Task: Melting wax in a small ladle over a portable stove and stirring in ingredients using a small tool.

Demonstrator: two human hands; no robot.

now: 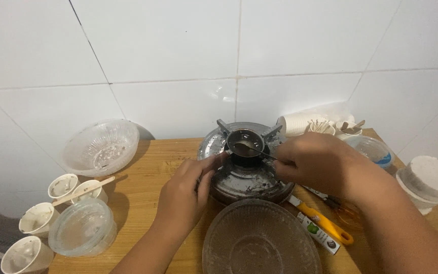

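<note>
Glossy white wall tiles (pixel 178 45). Matt wooden table (pixel 143 167), visible grain. Sooty dull metal burner (pixel 244 177); shiny metal spoon (pixel 247 147). Clear ribbed glass plate (pixel 259 238), clear plastic bowl (pixel 102 147), white paper cups (pixel 36 218), glossy yellow plastic handle (pixel 325 223).

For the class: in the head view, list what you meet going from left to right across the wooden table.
Small white cups → clear plastic bowl → left hand → small dark pot → right hand → yellow-handled tool → white block.

left hand (pixel 186 190) fingers curled | right hand (pixel 313 162) pinched shut, palm down
</note>
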